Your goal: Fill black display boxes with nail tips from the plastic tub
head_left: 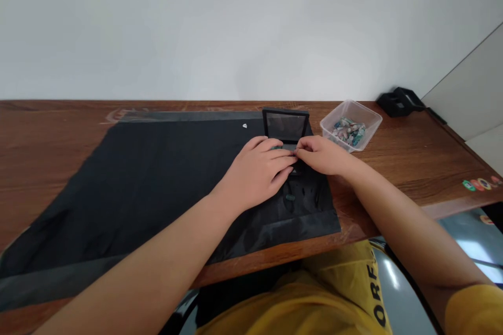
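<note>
A small black case (pixel 286 124) with a clear window in its raised lid stands on the black mat (pixel 157 183). My left hand (pixel 261 170) lies over the case's lower part, its fingers stretched out to the right. At the case's right side my right hand (pixel 320 154) has thumb and forefinger pinched together, touching my left fingertips. Whatever is between them is too small to name. Below the hands lies a small dark green piece (pixel 290 197) on the mat. The inside of the case is mostly hidden by my hands.
A clear plastic tub (pixel 369 124) with several small wrapped pieces (pixel 349 132) stands behind my right hand. Black boxes (pixel 400 102) sit by the wall at the back right. A small white piece (pixel 244 125) lies on the mat. Round stickers (pixel 477 184) mark the right edge.
</note>
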Action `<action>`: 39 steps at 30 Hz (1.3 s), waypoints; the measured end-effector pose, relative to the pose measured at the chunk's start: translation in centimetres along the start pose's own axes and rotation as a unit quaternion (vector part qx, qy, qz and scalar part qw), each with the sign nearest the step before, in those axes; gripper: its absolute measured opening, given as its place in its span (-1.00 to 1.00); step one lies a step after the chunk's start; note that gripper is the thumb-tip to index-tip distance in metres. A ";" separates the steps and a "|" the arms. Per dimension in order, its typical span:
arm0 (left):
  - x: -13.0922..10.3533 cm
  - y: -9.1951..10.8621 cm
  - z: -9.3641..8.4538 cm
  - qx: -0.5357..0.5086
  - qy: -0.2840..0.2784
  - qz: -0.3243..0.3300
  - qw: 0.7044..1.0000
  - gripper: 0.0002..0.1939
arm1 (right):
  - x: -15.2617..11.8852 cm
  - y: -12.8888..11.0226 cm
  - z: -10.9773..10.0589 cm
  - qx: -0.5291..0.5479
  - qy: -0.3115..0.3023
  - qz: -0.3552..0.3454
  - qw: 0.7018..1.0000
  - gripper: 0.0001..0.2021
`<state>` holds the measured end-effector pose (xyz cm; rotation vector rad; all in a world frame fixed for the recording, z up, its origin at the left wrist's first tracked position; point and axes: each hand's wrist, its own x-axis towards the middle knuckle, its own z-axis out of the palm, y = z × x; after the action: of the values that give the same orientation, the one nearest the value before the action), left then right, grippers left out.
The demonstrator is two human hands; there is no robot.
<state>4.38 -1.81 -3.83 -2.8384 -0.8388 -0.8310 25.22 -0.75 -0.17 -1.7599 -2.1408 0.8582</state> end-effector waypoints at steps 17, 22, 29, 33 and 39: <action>0.0 -0.1 -0.3 -0.005 -0.055 -0.074 0.996 -0.67 | -0.1 0.6 -0.6 0.035 -0.009 -0.005 0.999 -0.81; 0.0 0.0 -0.4 -0.001 -0.053 -0.073 0.996 -0.67 | -0.2 0.3 -0.7 0.028 -0.007 0.004 1.000 -0.83; -0.1 0.0 -0.2 -0.031 -0.061 -0.036 0.997 -0.62 | -0.2 0.7 -0.8 0.038 0.000 -0.007 0.999 -0.87; -0.2 -0.2 -0.1 -0.057 -0.072 -0.040 0.995 -0.61 | -0.1 0.8 -1.0 0.034 0.003 -0.001 0.999 -0.86; -0.4 -0.5 -0.3 -0.060 -0.087 -0.063 0.992 -0.62 | -0.1 0.9 -1.1 0.007 0.003 0.005 1.000 -0.83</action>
<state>3.68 -1.70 -3.81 -3.0254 -1.0310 -0.6771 26.54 -0.47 0.17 -1.7662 -2.1183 0.8669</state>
